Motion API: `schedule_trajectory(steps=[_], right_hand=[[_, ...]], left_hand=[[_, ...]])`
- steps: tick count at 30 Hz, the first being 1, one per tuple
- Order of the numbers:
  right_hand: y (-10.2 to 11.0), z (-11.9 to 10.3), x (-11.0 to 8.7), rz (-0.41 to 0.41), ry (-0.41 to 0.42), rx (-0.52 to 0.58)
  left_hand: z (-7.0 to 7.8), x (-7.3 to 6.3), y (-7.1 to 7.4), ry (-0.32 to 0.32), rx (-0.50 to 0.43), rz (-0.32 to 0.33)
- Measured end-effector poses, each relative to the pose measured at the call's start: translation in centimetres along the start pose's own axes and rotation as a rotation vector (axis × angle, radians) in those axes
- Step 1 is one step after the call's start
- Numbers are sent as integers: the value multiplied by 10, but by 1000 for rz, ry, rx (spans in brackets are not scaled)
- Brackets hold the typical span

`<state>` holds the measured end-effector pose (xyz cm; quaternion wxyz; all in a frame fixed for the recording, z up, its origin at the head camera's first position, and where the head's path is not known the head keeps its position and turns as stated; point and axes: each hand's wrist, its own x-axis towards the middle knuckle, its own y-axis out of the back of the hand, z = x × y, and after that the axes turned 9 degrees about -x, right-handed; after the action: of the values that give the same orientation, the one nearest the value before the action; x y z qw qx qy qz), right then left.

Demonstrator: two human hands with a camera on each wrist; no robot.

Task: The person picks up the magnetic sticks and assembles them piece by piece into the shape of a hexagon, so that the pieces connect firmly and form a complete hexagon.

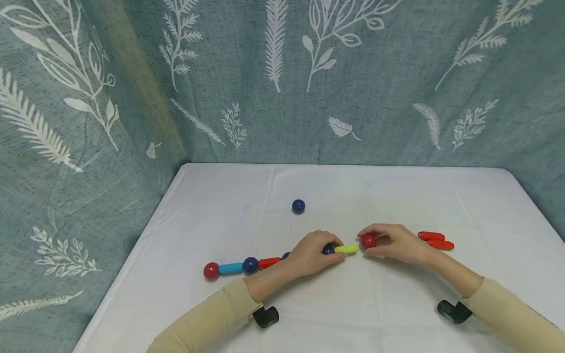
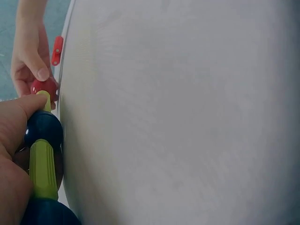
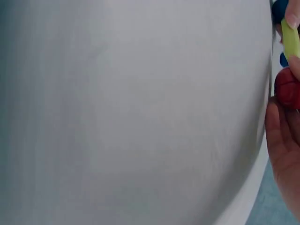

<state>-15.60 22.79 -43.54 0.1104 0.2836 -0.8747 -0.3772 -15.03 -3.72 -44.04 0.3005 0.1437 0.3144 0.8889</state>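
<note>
Head view: chain of coloured rods and balls (image 1: 268, 263)

Reaching inward over the white-covered table (image 1: 379, 196), the left hand (image 1: 312, 252) grips the chain's lime-yellow rod (image 1: 347, 249); the right hand (image 1: 396, 243), fingers curved, pinches one glossy red ball (image 1: 369, 240) just beside it. Apart lie one dark-blue ball (image 1: 298, 206) and two red rods (image 1: 440, 244).

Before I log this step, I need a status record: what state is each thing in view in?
Left grip: holding the chain near its yellow end
Right grip: pinching a red ball
Chain: joined end to end, partly hidden by the left grip
Pinched red ball: just off the chain's yellow end, not yet joined
Lone blue ball: loose
Two red rods: loose, side by side
Curtain: hanging
</note>
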Motion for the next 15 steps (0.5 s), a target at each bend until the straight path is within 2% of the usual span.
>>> schedule_trajectory(steps=[8, 11, 15], right_hand=[[-8, -7, 4, -7, 69, 3], [-12, -10, 8, 6, 107, -58], [-19, -16, 17, 11, 165, -177]], left_hand=[[2, 1, 0, -4, 5, 2], [2, 1, 0, -21, 26, -3], [4, -5, 8, -10, 126, -42]])
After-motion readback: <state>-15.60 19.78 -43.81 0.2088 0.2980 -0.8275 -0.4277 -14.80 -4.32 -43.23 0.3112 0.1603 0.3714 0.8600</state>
